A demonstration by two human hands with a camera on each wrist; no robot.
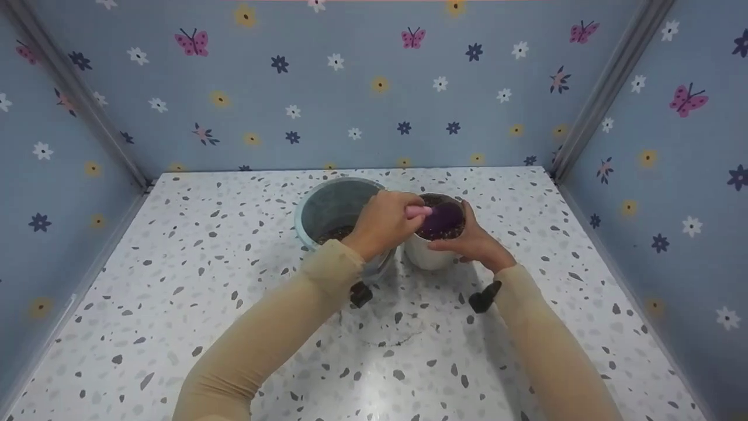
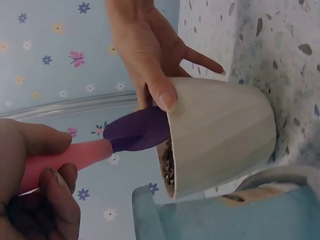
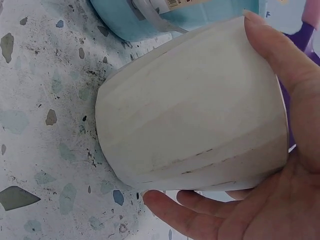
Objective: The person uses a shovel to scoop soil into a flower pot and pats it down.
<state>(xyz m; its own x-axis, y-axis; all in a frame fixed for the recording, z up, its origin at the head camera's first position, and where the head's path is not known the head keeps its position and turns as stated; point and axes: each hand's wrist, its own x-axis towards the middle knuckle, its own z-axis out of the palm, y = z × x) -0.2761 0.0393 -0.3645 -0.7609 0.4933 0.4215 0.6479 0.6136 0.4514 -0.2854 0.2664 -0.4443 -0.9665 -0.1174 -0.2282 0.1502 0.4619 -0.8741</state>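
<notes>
My left hand (image 1: 383, 221) pinches the pink handle of a small trowel (image 2: 142, 130) with a purple blade. The blade's tip reaches over the rim into a white plant pot (image 1: 428, 256). Dark, speckled soil (image 2: 169, 165) shows inside the pot. My right hand (image 1: 482, 244) holds the pot from the right, thumb at the rim and fingers along its side. Faceted and slightly scuffed, the pot (image 3: 190, 110) stands on the speckled tabletop. Part of its soil is hidden behind the blade in the head view.
A light-blue bucket (image 1: 300, 216) with a grey handle and a label stands close to the pot's left, dark soil (image 1: 338, 235) low inside. Beneath is a white terrazzo-patterned table (image 1: 204, 280) with dirt specks near the pot. Blue flowered panels (image 1: 350, 88) enclose the back and sides.
</notes>
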